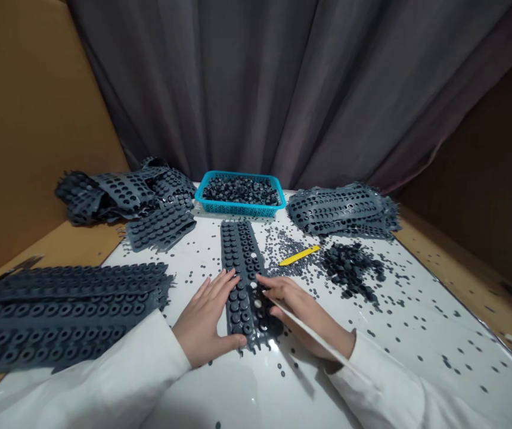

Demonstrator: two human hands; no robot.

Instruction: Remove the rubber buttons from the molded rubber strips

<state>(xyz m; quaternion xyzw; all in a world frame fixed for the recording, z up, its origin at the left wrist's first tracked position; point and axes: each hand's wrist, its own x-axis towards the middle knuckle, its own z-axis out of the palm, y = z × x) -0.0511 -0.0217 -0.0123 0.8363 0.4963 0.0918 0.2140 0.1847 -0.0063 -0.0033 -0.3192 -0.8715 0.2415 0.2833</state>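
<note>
A dark grey rubber sheet (238, 298) with rows of round raised parts lies lengthwise before me, and white shows through several of its holes on the right side. My left hand (206, 325) rests along its left edge, fingers stretched out and thumb near the lower end. On the opposite side, my right hand (307, 313) has its fingers closed round a thin white stick (313, 330) that slants back over the wrist. The right fingertips are at the sheet's right row; the stick's tip is hidden by them.
A blue basket (242, 208) of small black pieces stands at the back. More rubber sheets (59, 316) lie left, with a perforated pile (121, 193) behind and another perforated stack (340, 208) back right. A yellow tool (299, 255) lies near a heap of black pieces (353, 271); small discs litter the table.
</note>
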